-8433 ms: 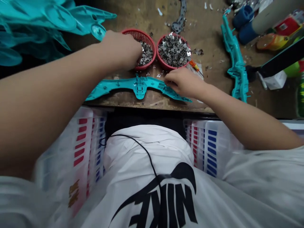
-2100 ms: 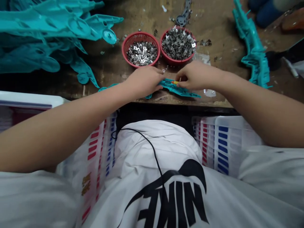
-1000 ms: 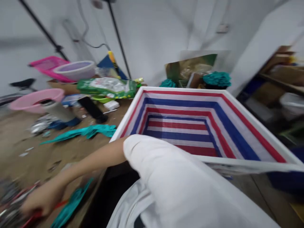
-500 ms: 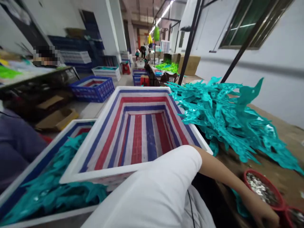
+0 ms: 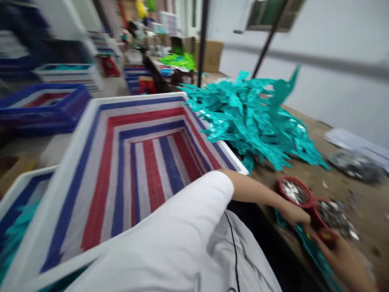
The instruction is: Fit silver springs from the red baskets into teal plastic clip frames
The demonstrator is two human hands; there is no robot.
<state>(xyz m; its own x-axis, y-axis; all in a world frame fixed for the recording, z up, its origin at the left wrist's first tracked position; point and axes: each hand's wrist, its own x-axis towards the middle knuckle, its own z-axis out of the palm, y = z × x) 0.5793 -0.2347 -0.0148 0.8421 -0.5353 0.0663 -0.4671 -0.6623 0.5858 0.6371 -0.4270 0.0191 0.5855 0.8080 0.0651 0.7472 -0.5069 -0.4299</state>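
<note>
My left hand [image 5: 296,215] is at the lower right, beside a red bowl of small silvery pieces [image 5: 294,191], with its fingers closed on a teal piece [image 5: 317,257]. Nearer the right edge, my right hand [image 5: 337,247] meets the same piece; its fingers are bent and blurred, and something small and yellowish shows by them. A second red bowl [image 5: 334,217] of metallic bits stands just behind both hands. Farther back on the brown table [image 5: 361,202] lies a heap of teal pieces [image 5: 252,117].
A white crate [image 5: 136,97] lined with striped cloth is left of my arm. Under it, another crate [image 5: 18,202] holds teal pieces. Blue crates [image 5: 67,109] stand on the floor. A clear bag [image 5: 358,166] lies by the wall, and dark poles [image 5: 202,44] rise behind the heap.
The view has turned right and down. My right hand has come into view, and a teal piece now hangs between my hands. The person at the left has left the view.
</note>
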